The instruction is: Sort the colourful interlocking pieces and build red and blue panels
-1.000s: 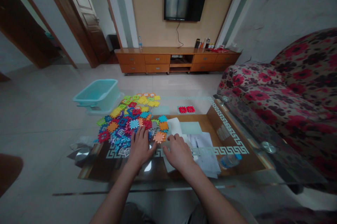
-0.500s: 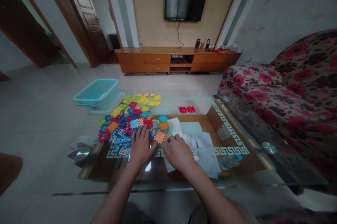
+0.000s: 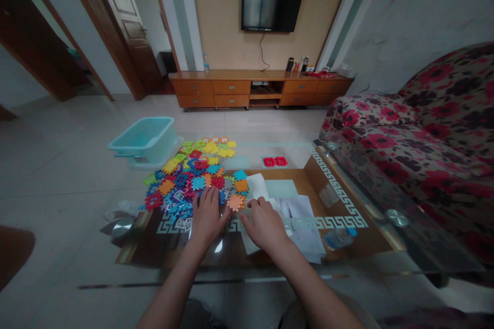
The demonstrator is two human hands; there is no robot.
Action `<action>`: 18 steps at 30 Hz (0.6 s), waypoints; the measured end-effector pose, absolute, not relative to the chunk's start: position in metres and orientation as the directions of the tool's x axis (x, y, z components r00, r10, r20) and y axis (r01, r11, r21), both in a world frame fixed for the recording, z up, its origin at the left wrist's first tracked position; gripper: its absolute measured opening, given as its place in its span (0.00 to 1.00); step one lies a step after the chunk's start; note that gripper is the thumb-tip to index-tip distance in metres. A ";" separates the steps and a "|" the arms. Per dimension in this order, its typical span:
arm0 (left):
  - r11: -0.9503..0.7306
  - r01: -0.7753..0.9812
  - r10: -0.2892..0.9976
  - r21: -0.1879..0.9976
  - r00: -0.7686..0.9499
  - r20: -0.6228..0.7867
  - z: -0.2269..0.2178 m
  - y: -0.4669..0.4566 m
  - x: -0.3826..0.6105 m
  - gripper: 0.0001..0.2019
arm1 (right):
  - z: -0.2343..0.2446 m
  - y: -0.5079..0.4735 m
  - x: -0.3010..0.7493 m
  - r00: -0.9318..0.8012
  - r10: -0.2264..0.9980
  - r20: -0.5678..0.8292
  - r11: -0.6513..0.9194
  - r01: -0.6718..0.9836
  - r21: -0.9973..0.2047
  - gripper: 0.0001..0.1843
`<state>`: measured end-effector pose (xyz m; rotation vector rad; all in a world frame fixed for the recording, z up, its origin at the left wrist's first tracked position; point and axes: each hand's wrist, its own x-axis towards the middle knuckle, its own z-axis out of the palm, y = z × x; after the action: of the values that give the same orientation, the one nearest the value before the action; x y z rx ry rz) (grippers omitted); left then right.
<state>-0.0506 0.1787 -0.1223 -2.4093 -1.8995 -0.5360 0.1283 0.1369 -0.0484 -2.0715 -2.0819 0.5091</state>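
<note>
Almost nothing has changed over the last second: the left hand (image 3: 207, 214) remains palm down at the near edge of a heap of multicoloured, tooth-edged flat plastic pieces (image 3: 166, 186), its fingers slightly parted and thumb stretched out. The right hand (image 3: 265, 223) likewise keeps its place, fingers bent, a gap showing between thumb and forefinger. Neither visibly pinches anything. Between them lies a peach-orange, tooth-edged plastic tile (image 3: 235, 202), close by the left thumb; contact cannot be told. No piece seems to have been shifted, so the work looks paused.

Far left of the hands, beyond the heap, stands a turquoise rectangular plastic tub (image 3: 162, 144). Ahead of the right hand sit two bright red toothed plastic pieces (image 3: 281, 161), side by side. White paper sheets (image 3: 309, 241) and a clear plastic bottle with a blue cap (image 3: 338, 239), right of that hand, seem to lie beneath the clear glass tabletop (image 3: 170, 254).

Well beyond both hands are a brown panelled wooden door (image 3: 125, 20), a low orange-brown wooden cabinet (image 3: 231, 87), a black flat-screen television (image 3: 273, 3) and, farthest right, a red-flowered fabric sofa (image 3: 380, 136).
</note>
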 end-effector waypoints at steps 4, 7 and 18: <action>-0.260 0.947 0.941 0.188 0.205 0.270 -0.119 0.179 -0.054 0.24 | -0.047 0.137 0.129 -0.023 0.990 -0.137 -0.027 0.938 -0.346 0.20; -0.251 0.950 0.950 0.183 0.206 0.235 -0.120 0.179 -0.055 0.24 | -0.046 0.138 0.129 -0.021 0.990 -0.142 -0.030 0.937 -0.348 0.20; -0.261 0.943 0.938 0.206 0.198 0.284 -0.114 0.175 -0.054 0.22 | -0.049 0.139 0.130 -0.024 0.990 -0.136 -0.024 0.939 -0.344 0.20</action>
<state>-0.0540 0.1747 -0.1142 -2.4208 -1.9009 -0.5572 0.1301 0.1389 -0.0494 -2.0833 -2.0832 0.5192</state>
